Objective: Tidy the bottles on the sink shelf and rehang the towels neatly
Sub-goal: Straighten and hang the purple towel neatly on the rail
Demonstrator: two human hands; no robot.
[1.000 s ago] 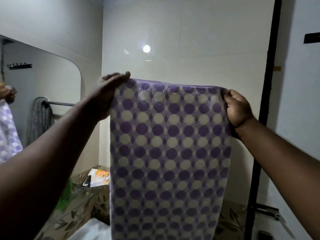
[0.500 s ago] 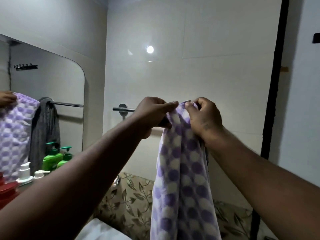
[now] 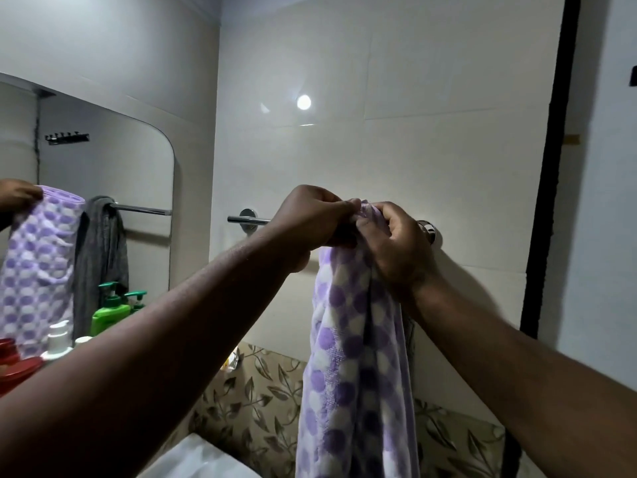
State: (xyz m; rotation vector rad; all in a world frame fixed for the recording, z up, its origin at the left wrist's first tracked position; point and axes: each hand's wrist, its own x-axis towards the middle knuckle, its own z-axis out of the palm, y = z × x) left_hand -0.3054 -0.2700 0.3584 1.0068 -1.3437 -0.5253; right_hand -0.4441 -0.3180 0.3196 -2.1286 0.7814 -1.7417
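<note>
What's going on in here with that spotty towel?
A person is hanging a purple and white spotted cloth towel on the shiny metal towel bar on the tiled wall. The left hand and the right hand both pinch its bunched-up top right at the bar, and the rest hangs straight down. It is not spread out neatly yet. Green plastic pump bottles stand by the mirror.
</note>
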